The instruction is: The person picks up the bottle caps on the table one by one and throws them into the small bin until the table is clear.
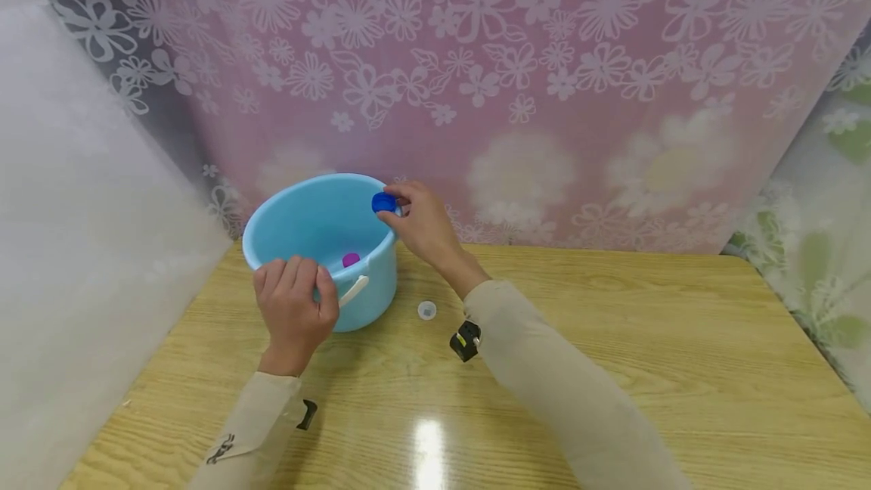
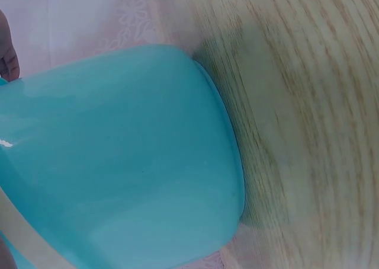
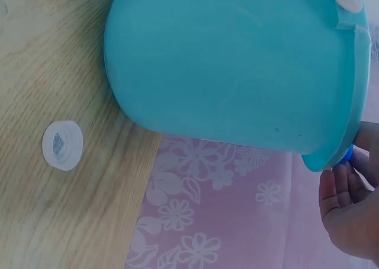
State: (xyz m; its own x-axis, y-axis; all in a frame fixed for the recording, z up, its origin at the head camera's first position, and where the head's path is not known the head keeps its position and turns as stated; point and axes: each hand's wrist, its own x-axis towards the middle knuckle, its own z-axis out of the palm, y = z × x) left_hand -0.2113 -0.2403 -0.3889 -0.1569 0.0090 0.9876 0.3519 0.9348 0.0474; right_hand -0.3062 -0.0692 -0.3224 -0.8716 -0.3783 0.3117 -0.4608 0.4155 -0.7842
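A light blue bucket [image 1: 367, 295] stands upright on the wooden table, its white handle [image 1: 354, 291] hanging down the near side. My left hand [image 1: 297, 307] grips the near rim, fingers curled over it. At the right side of the rim, my right hand [image 1: 425, 225] pinches a blue bottle cap [image 1: 384, 203] between thumb and fingers. Inside the bucket lies a purple cap [image 1: 350, 259], partly hidden by the near wall. In the right wrist view, the bucket's rim hides most of the blue cap [image 3: 348, 154].
A white cap [image 1: 426, 311] with a grey square mark lies on the table [image 1: 612, 324], just right of the bucket. Behind the table hangs a pink flowered curtain [image 1: 510, 97]. Pale sheeting [image 1: 82, 210] runs along the left side.
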